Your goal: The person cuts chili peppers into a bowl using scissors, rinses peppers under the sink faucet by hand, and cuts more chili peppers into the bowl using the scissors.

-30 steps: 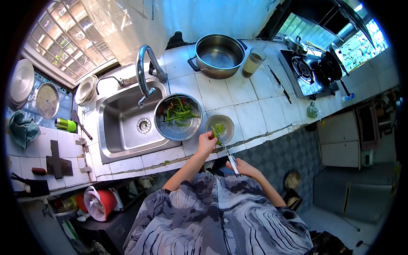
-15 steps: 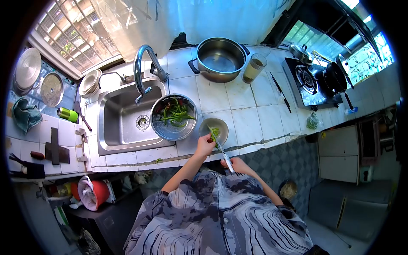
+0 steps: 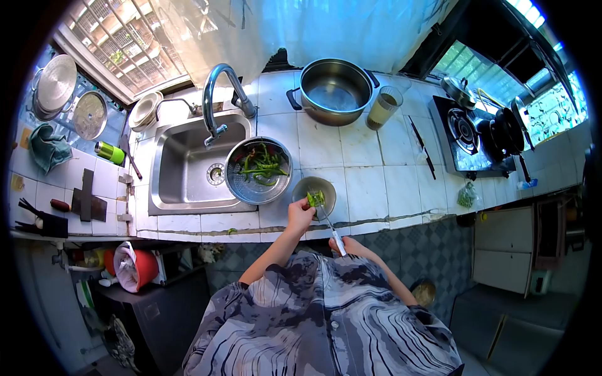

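Reference direction: 12 o'clock is straight ahead of the wearer, taken from the bowl.

1. Right hand [image 3: 353, 246], about 5 o'clock, nearest the body. I have its fingers wrapped around the handle of a white-handled blade [image 3: 339, 242]; knife or scissors, I cannot tell. The grip sits well back, probably to keep the fingers clear of the edge. The blade points toward 11 o'clock.
2. Left hand [image 3: 301, 214], about 7 o'clock. Its fingers are pinched narrow on a green vegetable [image 3: 316, 198], the far part left exposed to the blade.
3. Bowl [image 3: 330, 195], centre. It stands near the front edge of the counter [image 3: 362, 183], directly below the vegetable, presumably to catch what drops.
4. Colander [image 3: 238, 182], 10 o'clock. It holds more green pods [image 3: 260, 166], likely kept within left-hand reach, and overlaps the rim of the sink [image 3: 188, 156].
5. Glass [image 3: 384, 108], 1 o'clock; pot [image 3: 335, 94], 12 o'clock, set back.
6. Stove [image 3: 467, 135], 2 o'clock, far.

Change from the preceding frame: I see less blade extending past the left fingers, and the vegetable shows more fully over the bowl. The pot and stove appear farther right because the view has shifted.
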Demonstrator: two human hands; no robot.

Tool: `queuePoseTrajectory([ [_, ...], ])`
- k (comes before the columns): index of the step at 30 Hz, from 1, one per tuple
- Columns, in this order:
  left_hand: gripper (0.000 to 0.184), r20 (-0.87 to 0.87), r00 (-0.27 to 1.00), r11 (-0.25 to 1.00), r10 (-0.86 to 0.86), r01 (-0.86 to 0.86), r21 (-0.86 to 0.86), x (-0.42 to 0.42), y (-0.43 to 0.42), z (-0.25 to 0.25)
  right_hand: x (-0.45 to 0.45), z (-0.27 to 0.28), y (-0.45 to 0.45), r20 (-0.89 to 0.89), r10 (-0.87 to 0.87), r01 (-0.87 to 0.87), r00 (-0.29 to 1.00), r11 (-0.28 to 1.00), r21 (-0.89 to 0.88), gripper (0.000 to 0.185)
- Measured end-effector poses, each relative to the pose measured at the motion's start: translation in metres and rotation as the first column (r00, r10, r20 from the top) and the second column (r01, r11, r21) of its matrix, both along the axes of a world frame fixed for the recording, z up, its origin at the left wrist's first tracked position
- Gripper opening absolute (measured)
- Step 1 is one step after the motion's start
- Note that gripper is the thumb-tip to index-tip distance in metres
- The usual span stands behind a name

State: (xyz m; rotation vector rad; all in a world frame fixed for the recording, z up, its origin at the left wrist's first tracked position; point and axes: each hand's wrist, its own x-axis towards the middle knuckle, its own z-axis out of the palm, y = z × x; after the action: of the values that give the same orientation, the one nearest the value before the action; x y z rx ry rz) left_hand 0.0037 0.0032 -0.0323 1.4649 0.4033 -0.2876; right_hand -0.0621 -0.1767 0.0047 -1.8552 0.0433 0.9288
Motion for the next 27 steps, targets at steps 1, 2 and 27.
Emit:
queuePoseTrajectory([
  [1,0.032,-0.031,1.000,1.000,-0.003,0.002,-0.006,0.001,0.000,0.005,0.003,0.007,-0.001,0.014,0.044,-0.044,0.999,0.998,-0.038,0.046],
  [2,0.032,-0.030,1.000,1.000,0.002,-0.002,-0.006,0.001,-0.001,0.008,0.005,0.008,-0.001,0.015,0.048,-0.048,0.999,0.998,-0.037,0.046],
  [27,0.014,0.056,0.988,0.964,-0.147,0.130,0.234,-0.008,0.000,-0.017,0.014,-0.003,0.004,-0.331,-0.120,0.171,0.936,0.977,0.130,0.051],
])
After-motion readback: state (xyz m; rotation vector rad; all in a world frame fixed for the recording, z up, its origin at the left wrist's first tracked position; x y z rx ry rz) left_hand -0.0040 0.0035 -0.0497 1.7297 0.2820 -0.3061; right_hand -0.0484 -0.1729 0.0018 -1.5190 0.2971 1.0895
